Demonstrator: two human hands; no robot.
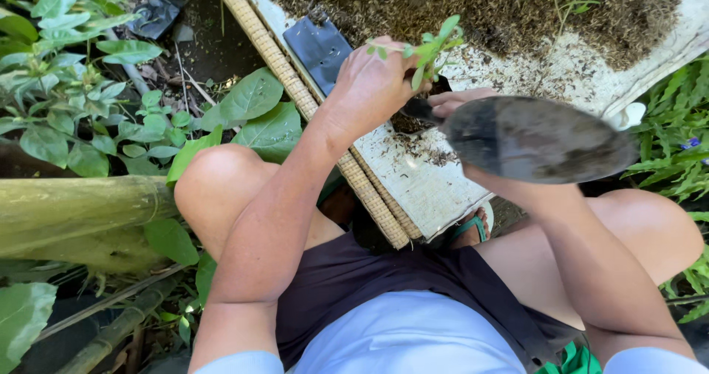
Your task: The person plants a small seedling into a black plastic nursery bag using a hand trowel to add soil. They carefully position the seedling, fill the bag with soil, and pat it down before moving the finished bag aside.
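The seedling (430,49) is held upright in the clenched left hand (373,86), just beside the right hand (461,102) gripping a trowel (539,139) whose blade points rightward.

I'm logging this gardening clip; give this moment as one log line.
left hand: holds seedling | right hand: holds trowel | below: white sack with soil pile

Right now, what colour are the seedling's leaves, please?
Bright green, seen best in the head view: seedling.

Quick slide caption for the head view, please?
Left hand holds a seedling while right hand holds a trowel above a soil-strewn sack.
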